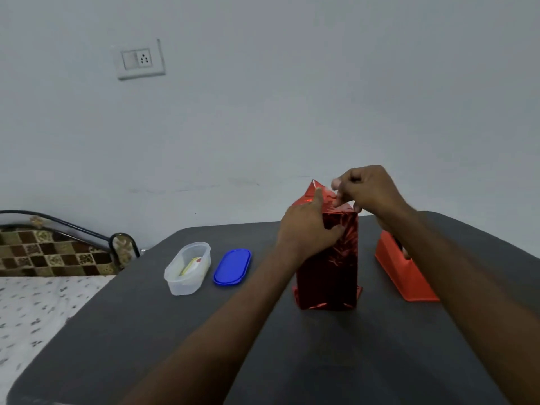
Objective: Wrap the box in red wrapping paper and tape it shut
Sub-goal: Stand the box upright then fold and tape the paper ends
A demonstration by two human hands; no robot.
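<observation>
A tall box (330,267) wrapped in shiny red paper stands upright on the dark table (204,331). At its top a triangular paper flap (314,192) sticks up. My left hand (306,229) grips the upper left edge of the box, index finger lying up along the flap and thumb on the front face. My right hand (365,191) is above the top right corner, its fingertips pinching the paper flap there. An orange-red tape dispenser (403,273) stands right of the box, partly behind my right forearm.
A clear plastic container (188,268) with something yellow inside sits left of the box, its blue lid (233,266) beside it. A bed with patterned cover (35,311) lies past the table's left edge. A grey wall stands close behind the table.
</observation>
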